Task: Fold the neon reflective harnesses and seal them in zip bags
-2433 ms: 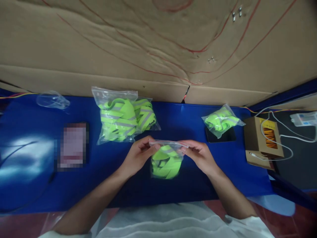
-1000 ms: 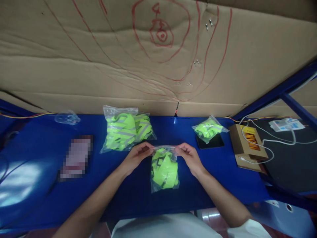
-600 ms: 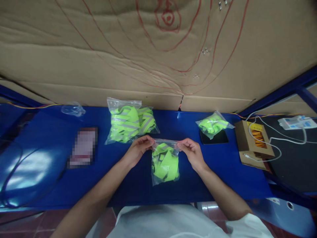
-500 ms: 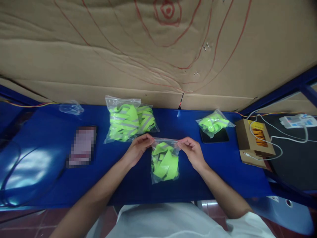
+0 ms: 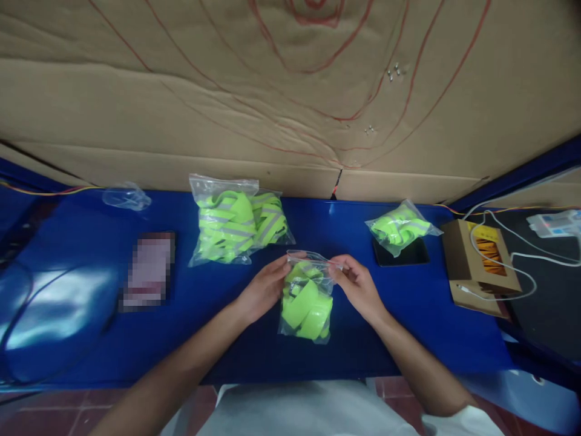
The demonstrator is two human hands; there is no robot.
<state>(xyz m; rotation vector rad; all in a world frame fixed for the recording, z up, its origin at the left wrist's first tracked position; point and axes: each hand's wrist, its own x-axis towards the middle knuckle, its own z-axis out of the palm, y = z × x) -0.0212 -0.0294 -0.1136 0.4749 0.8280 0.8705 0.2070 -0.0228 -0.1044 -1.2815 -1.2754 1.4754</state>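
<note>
A clear zip bag [image 5: 307, 303] with neon-green reflective strap inside hangs between my two hands, over the near middle of the blue table. My left hand [image 5: 264, 289] grips the bag's upper left edge, fingers partly behind the plastic. At the top right corner my right hand [image 5: 357, 284] pinches the bag between thumb and fingers. The bag's mouth looks slightly parted. Behind my left hand lie filled bags of green strap [image 5: 227, 227], side by side. Another filled bag [image 5: 399, 226] rests on a black flat object [image 5: 402, 252] at the right.
On the blue table [image 5: 218, 357] are a blurred-out phone-like object [image 5: 149, 270], a crumpled clear bag [image 5: 127, 197] and black cables at left. An open cardboard box [image 5: 476, 257] with white cables stands right. A cardboard wall [image 5: 181, 115] rises behind.
The bag's top edge has gone from taut and straight to loose and wavy. My left hand has shifted right and further along the bag's side. The whole view has shifted slightly.
</note>
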